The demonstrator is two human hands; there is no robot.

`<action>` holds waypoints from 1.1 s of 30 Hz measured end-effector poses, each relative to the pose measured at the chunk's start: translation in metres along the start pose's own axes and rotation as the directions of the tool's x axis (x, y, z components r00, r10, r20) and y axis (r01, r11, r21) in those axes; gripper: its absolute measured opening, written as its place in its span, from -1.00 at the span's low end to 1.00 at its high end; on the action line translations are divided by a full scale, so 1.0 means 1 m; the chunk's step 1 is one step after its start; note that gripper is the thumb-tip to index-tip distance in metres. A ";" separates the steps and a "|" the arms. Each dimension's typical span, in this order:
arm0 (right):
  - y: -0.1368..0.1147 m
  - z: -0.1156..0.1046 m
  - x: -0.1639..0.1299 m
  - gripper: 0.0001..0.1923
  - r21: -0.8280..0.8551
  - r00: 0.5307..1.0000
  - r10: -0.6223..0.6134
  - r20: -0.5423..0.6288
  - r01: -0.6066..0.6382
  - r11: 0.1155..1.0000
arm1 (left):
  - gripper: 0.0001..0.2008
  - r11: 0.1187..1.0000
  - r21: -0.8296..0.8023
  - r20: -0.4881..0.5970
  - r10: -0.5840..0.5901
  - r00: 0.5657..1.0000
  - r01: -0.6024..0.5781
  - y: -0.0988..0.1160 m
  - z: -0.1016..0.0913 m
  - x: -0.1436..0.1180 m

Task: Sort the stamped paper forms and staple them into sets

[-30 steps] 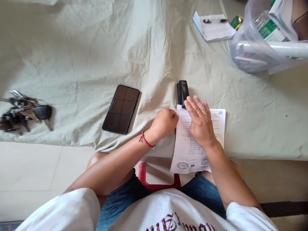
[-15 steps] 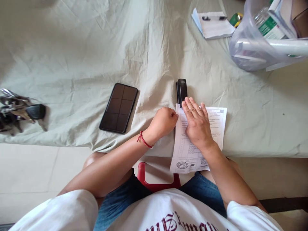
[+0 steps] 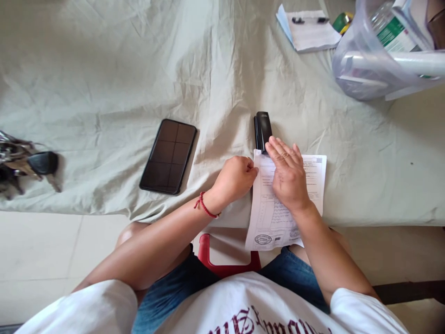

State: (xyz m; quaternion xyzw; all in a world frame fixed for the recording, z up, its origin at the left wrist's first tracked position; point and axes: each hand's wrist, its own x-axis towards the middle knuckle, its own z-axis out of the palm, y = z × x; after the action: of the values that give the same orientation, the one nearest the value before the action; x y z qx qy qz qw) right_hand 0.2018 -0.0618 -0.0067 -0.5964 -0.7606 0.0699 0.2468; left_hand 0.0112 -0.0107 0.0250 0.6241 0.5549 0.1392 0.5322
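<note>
My left hand is closed in a pinch at the left edge of a printed paper sheet, which bears round stamps near its bottom. My right hand lies over the sheet's upper part with its fingers stretched out and close together. Its fingertips are beside the near end of a black stapler; whether they touch it I cannot tell. The stapler stands at the sheet's top left corner, its near end hidden by the paper and fingers. The sheet's lower part hangs past the table edge.
A black phone lies left of my hands, and a bunch of keys at the far left. Back right are a notepad with a pen, a green tape measure and a clear plastic container. A red stool shows below.
My right hand has shifted slightly to the right and tilted, its fingers drawing off the stapler's near end. My left hand keeps its pinch at the sheet's edge.
</note>
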 end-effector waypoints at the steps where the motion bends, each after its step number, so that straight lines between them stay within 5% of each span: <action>1: 0.001 -0.003 0.002 -0.25 0.026 1.000 0.009 0.004 -0.009 1.000 | -0.59 1.000 0.005 0.009 0.004 1.000 -0.004 -0.001 -0.001 0.000; 5: 0.010 -0.019 0.004 -0.49 0.238 0.994 0.077 -0.072 -0.058 0.970 | -0.65 0.998 0.001 0.057 0.059 0.997 -0.059 -0.004 -0.004 -0.002; 8: 0.028 -0.035 -0.002 -0.66 0.366 0.948 0.302 -0.104 -0.245 0.898 | -0.65 0.995 -0.033 0.111 0.102 0.989 -0.099 -0.006 -0.008 -0.004; 12: 0.055 -0.059 -0.012 -0.77 0.529 0.832 0.554 0.034 -0.485 0.697 | -0.73 0.983 -0.102 0.221 0.171 0.960 -0.151 -0.009 -0.012 -0.008; 17: 0.073 -0.088 -0.017 -0.49 0.640 0.727 0.624 0.287 -0.630 0.440 | -0.83 0.936 -0.317 0.331 0.260 0.907 -0.153 -0.009 -0.024 -0.010; 19: 0.075 -0.094 -0.018 -0.40 0.643 0.691 0.631 0.353 -0.669 0.373 | -0.84 0.914 -0.381 0.297 0.262 0.918 -0.138 -0.007 -0.032 -0.010; 22: 0.076 -0.094 -0.017 -0.33 0.670 0.676 0.671 0.305 -0.653 0.354 | -0.84 0.889 -0.444 0.150 0.202 0.968 -0.117 -0.004 -0.043 -0.008; 26: 0.070 -0.086 -0.013 -0.30 0.703 0.715 0.651 0.255 -0.599 0.382 | -0.82 0.855 -0.506 -0.061 0.091 0.994 -0.109 -0.002 -0.053 -0.004; 30: 0.059 -0.080 -0.011 -0.39 0.705 0.769 0.545 0.335 -0.588 0.397 | -0.80 0.842 -0.521 -0.206 0.036 0.978 -0.141 -0.004 -0.055 0.002; 33: 0.053 -0.075 -0.009 -0.47 0.699 0.769 0.499 0.400 -0.608 0.375 | -0.78 0.818 -0.553 -0.272 0.000 0.962 -0.157 -0.004 -0.055 0.006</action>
State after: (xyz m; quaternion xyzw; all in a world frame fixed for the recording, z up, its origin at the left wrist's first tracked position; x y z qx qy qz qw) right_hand 0.2842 -0.0693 0.0344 -0.6331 -0.4132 0.5171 0.4012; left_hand -0.0308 0.0219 0.0409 0.4353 0.5262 0.4012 0.6104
